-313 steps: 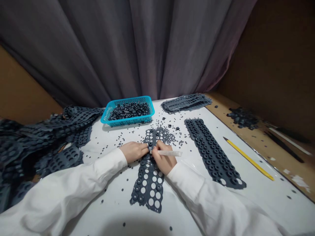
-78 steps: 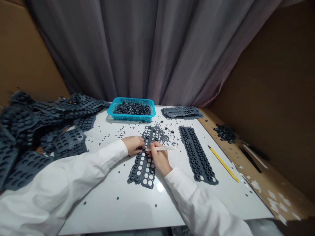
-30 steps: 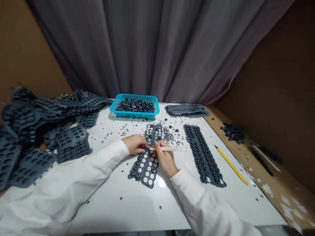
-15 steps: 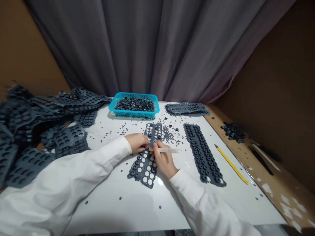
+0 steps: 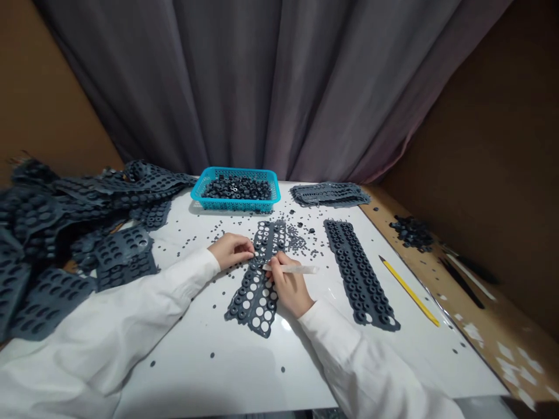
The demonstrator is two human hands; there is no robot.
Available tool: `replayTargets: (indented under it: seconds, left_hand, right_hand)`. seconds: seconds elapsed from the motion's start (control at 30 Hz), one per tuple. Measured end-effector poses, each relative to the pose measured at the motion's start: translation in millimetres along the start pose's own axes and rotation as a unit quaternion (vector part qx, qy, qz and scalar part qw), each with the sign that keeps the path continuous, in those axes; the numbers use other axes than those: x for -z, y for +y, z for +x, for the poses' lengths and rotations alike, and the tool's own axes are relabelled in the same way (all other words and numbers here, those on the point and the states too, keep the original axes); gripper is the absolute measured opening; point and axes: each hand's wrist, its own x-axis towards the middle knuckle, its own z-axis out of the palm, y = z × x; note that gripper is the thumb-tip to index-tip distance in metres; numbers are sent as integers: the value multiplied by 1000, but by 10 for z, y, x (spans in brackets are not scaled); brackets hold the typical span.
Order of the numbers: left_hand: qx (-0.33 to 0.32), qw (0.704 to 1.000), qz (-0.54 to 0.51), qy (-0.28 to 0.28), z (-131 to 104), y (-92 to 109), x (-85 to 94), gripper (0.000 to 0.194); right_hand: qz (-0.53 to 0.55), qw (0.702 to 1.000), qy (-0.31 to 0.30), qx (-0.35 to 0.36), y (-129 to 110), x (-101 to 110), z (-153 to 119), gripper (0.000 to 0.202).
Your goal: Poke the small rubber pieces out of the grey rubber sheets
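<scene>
A dark grey rubber sheet (image 5: pixel 257 288) with rows of round holes and ring-shaped parts lies on the white table in front of me. My right hand (image 5: pixel 292 286) is closed around a white pen-like tool (image 5: pixel 297 269), its tip down at the middle of the sheet. At the sheet's left edge is my left hand (image 5: pixel 230 250), thumb and fingers drawn together. Whatever may be between those fingertips is too small to make out. Some holes show the white table through them; others still carry dark rings.
A blue basket (image 5: pixel 236 205) full of small dark rings stands at the back. Heaped rubber sheets (image 5: pixel 52 203) fill the left side. To the right lie another ringed strip (image 5: pixel 360 273), a yellow craft knife or pencil-like tool (image 5: pixel 408 290) and stacked strips (image 5: pixel 329 194). Tiny dark discs (image 5: pixel 297 240) are scattered about.
My left hand has moved left, from over the sheet to its left edge. My right hand stays at nearly the same place with the white tool.
</scene>
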Motion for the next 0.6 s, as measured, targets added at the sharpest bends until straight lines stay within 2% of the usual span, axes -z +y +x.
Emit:
replayTargets:
  seconds: [0.07, 0.17, 0.37, 0.53, 0.6]
  left_hand:
    - [34, 999, -34, 16, -27, -7, -57, 17]
    - [70, 996, -59, 6, -26, -12, -104, 20]
    - [83, 995, -59, 3, -69, 42, -88, 25]
    - [76, 991, 58, 98, -332, 275, -198, 20]
    - [89, 985, 108, 100, -471, 376, -270, 23]
  right_hand:
    - [0, 1000, 0, -2, -6, 6, 2, 33]
    - [4, 1000, -5, -3, -18, 16, -1, 33]
    - [12, 1000, -15, -2, -34, 13, -19, 31]
    - [39, 999, 2, 23, -92, 121, -1, 26]
    - [54, 997, 14, 46, -142, 196, -43, 24]
